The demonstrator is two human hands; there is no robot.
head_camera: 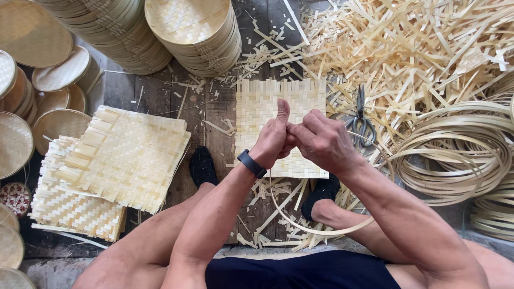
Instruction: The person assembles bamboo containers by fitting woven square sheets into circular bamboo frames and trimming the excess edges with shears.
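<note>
Head view: a seated person works over a plank floor [160, 91], both hands drawn together above a square woven mat [262, 107]. The left hand [273, 136], a dark band at its wrist, is curled with the thumb upright; the right hand [321, 140] is closed beside it, touching it. Both appear to pinch the ends of a thin bamboo strip [300, 227] that loops down between the legs, though the fingers hide the join. The step in hand seems to be bending the strip into a hoop; closing it would call for a firm overlap of the ends. Scissors [360, 120] lie just right of the mat, loose strips [417, 48] beyond, stacked mats [123, 155] at left, round trays [193, 32] above.
</note>
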